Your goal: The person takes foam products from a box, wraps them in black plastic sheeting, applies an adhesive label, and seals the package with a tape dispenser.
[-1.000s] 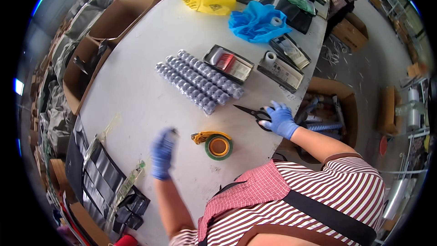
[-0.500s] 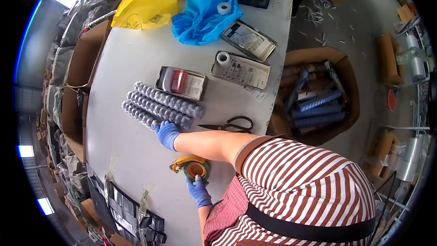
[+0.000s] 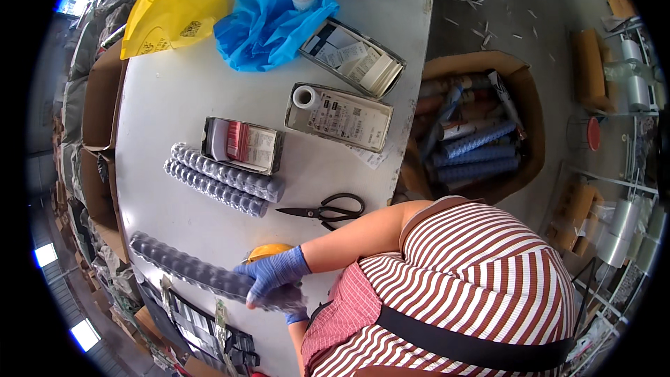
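My right hand [image 3: 274, 274], in a blue glove with bare fingertips, grips a grey bubble-wrap roll [image 3: 188, 265] near its close end. The roll slants across the table's near part. My left hand [image 3: 296, 317], also blue-gloved, is mostly hidden beneath that end of the roll, so its fingers do not show. Just behind my right hand, a yellow tape dispenser [image 3: 268, 251] is partly covered. Two more bubble-wrap rolls [image 3: 216, 187] lie side by side farther back. To their right, black-handled scissors [image 3: 324, 211] rest on the table.
Label boxes [image 3: 241, 145] [image 3: 339, 117] stand at mid-table, with another box [image 3: 353, 57] behind. Farther back are a crumpled blue bag [image 3: 258, 21] and a yellow bag [image 3: 174, 10]. A carton [image 3: 534, 132] of rolls stands right of the table; black plastic bags [image 3: 199, 321] hang at the near left.
My right hand has taken the nearest of three bubble-wrap rolls and drawn it toward me, over the tape dispenser. My left hand, formerly at the dispenser, is now mostly hidden. The view has shifted.
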Motion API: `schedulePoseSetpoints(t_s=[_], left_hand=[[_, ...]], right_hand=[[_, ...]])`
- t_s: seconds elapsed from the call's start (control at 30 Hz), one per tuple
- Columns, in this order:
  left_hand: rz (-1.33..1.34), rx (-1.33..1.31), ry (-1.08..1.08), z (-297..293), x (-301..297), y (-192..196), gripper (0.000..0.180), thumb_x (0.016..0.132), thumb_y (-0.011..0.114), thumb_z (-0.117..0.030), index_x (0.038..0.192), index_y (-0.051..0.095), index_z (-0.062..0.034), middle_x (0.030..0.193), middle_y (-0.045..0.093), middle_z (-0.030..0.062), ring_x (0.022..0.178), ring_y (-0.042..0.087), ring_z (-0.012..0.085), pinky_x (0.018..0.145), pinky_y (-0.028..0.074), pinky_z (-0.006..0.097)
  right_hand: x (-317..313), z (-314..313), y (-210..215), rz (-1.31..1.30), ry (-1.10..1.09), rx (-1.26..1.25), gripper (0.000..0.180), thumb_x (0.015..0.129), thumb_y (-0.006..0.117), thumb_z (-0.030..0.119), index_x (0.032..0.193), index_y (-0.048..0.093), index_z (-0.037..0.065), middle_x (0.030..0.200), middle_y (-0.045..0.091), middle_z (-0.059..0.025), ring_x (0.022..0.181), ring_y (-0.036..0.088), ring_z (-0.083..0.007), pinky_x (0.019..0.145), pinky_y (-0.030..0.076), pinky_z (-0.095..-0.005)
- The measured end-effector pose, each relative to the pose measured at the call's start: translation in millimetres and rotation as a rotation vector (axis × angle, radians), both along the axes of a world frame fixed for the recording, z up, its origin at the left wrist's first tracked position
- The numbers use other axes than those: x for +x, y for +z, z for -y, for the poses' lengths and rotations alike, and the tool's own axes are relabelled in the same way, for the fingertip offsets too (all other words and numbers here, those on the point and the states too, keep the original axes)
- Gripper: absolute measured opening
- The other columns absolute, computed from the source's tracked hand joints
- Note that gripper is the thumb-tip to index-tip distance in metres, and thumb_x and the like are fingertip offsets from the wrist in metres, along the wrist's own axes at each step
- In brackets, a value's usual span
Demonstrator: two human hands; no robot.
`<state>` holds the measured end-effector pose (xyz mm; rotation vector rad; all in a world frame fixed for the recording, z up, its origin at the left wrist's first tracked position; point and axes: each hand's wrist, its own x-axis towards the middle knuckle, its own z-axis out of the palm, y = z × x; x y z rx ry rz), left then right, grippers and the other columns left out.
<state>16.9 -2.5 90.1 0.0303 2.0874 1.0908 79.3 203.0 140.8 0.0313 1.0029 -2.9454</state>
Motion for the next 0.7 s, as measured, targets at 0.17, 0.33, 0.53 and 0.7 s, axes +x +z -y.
schedulePoseSetpoints(t_s=[0.17,0.33,0.53,0.7], left_hand=[[0.028,-0.064,-0.022,1.6,12.9,-4.2,0.039,0.090,0.066,-0.017,0.124,0.053,-0.0038,0.105,0.065,0.0080,0.081,0.063,0.0160,0.064,0.051,0.028],[0.034,-0.016,-0.040,-9.7,12.1,-17.7,0.041,0.089,0.067,-0.018,0.125,0.054,-0.0047,0.103,0.065,0.0078,0.083,0.062,0.0155,0.068,0.051,0.028],[-0.008,0.057,-0.237,4.6,-8.3,-6.6,0.043,0.088,0.068,-0.018,0.126,0.055,-0.0057,0.102,0.066,0.0076,0.085,0.061,0.0149,0.072,0.051,0.029],[-0.520,0.118,-0.164,82.9,-64.8,-28.9,0.041,0.087,0.068,-0.015,0.126,0.060,-0.0059,0.102,0.068,0.0078,0.090,0.062,0.0152,0.083,0.050,0.029]], right_hand=[[9.4,-2.1,-10.6,-0.071,0.100,-0.235,0.082,0.065,0.083,0.021,0.134,0.042,0.001,0.108,0.059,-0.0096,0.100,0.056,-0.0177,0.088,0.047,-0.0332],[10.6,-6.0,-9.2,-0.017,0.054,0.162,0.074,0.069,0.078,0.020,0.132,0.043,0.000,0.100,0.061,-0.0102,0.093,0.058,-0.0180,0.084,0.049,-0.0325],[-14.1,30.3,-8.3,-0.109,-0.049,0.391,0.064,0.070,0.081,0.018,0.124,0.051,0.000,0.110,0.060,-0.0112,0.101,0.057,-0.0179,0.088,0.050,-0.0333],[-6.1,45.5,17.7,0.187,-0.085,0.694,0.071,0.074,0.072,0.013,0.135,0.040,-0.001,0.107,0.060,-0.0094,0.096,0.057,-0.0160,0.086,0.049,-0.0301]])
